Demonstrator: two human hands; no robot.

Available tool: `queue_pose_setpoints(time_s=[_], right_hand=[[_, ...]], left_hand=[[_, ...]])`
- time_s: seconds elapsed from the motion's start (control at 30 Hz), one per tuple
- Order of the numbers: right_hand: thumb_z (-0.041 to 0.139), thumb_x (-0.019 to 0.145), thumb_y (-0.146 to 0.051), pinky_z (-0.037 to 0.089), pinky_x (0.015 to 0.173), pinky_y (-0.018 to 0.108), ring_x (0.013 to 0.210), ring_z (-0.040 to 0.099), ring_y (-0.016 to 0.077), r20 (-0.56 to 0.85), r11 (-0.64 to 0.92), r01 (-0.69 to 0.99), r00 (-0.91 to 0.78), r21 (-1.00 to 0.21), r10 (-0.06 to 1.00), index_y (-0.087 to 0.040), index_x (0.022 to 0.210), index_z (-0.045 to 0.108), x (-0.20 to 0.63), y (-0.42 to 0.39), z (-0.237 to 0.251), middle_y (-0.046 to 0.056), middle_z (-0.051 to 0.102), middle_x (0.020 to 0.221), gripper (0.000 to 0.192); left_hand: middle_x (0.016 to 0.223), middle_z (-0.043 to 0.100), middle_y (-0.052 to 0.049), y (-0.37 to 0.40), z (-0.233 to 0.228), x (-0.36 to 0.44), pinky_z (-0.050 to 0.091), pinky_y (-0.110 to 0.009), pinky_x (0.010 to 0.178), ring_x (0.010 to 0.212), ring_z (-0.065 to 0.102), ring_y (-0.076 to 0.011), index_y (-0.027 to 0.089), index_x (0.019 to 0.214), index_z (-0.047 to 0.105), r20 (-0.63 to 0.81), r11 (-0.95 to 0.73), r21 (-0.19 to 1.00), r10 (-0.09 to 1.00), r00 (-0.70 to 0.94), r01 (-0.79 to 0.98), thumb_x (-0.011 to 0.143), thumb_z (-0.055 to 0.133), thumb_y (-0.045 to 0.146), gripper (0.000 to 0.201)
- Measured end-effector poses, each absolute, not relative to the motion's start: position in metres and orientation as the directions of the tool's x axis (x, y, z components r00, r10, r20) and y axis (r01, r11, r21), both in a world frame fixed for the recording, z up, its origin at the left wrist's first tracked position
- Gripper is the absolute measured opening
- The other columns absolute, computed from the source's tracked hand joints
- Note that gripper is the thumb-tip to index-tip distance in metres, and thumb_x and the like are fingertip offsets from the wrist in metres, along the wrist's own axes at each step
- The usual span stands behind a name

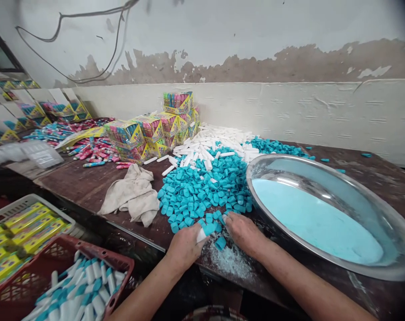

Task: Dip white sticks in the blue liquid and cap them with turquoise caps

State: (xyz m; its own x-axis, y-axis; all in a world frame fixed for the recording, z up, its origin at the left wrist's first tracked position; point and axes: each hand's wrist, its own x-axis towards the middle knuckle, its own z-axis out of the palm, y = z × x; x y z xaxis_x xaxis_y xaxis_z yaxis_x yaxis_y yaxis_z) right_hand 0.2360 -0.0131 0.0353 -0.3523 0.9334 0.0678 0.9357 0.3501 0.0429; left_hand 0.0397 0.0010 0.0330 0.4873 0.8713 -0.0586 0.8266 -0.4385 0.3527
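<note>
My left hand (185,249) is closed around a white plastic tube (201,235) with a blue cap (208,229) at its end, low over the table's near edge. To its right, my right hand (244,232) has its fingers drawn together at the near edge of the heap of blue caps (202,191). What those fingertips hold, if anything, is hidden. A single loose cap (220,243) lies between the hands, beside a patch of spilled pale-blue powder (231,263). Behind the caps spreads a pile of white tubes (222,133).
A wide steel basin (325,162) of pale-blue powder stands tilted at right. A crumpled cloth (130,194) lies left of the caps, with wrapped display packs (149,131) behind it. At lower left, a red crate (122,263) holds capped tubes, beside a pale crate (60,211) of yellow boxes.
</note>
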Motion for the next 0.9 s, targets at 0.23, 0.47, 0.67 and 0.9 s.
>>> queue_pose_setpoints(time_s=[0.23,0.47,0.67,0.9], right_hand=[[0.043,0.081,-0.019,0.041,0.057,0.024,0.061,0.053,0.0135,0.029,0.156,0.774,-0.175,-0.614,0.984,-0.014,0.079,0.057,0.243,-0.009,0.045,0.003,0.059,0.068,0.015],[0.055,0.072,-0.032,0.029,0.035,0.017,0.033,0.038,0.0044,-0.235,-0.155,0.285,-0.272,-0.946,0.933,-0.017,0.069,0.052,0.241,-0.033,0.058,-0.006,0.053,0.049,0.016],[0.06,0.064,-0.034,0.026,0.031,0.017,0.031,0.037,0.0046,-0.369,-0.352,0.112,-0.293,-0.929,0.882,-0.017,0.066,0.049,0.232,-0.04,0.054,-0.005,0.056,0.047,0.021],[0.064,0.06,-0.035,0.018,0.032,0.018,0.03,0.031,0.0038,-0.349,-0.369,-0.018,-0.286,-0.929,0.892,-0.016,0.062,0.05,0.227,-0.044,0.054,-0.006,0.052,0.042,0.024]], left_hand=[[0.089,0.064,-0.005,-0.003,0.036,0.036,0.041,-0.025,0.068,0.084,0.06,-0.0196,0.02,0.088,0.051,-0.087,-0.456,0.312,0.86,0.503,0.833,0.084,0.042,0.035,0.018],[0.089,0.063,-0.004,-0.012,0.038,0.047,0.044,-0.026,0.071,0.083,0.059,-0.0194,0.019,0.088,0.052,-0.128,-0.547,0.233,0.802,0.583,0.804,0.079,0.046,0.021,0.011],[0.085,0.065,-0.008,-0.016,0.037,0.058,0.046,-0.03,0.071,0.08,0.061,-0.0216,0.017,0.092,0.053,-0.155,-0.585,0.216,0.77,0.619,0.782,0.079,0.042,0.02,0.017],[0.083,0.065,-0.009,-0.02,0.046,0.063,0.048,-0.032,0.071,0.08,0.062,-0.0223,0.015,0.092,0.054,-0.163,-0.621,0.177,0.746,0.645,0.763,0.076,0.041,0.013,0.021]])
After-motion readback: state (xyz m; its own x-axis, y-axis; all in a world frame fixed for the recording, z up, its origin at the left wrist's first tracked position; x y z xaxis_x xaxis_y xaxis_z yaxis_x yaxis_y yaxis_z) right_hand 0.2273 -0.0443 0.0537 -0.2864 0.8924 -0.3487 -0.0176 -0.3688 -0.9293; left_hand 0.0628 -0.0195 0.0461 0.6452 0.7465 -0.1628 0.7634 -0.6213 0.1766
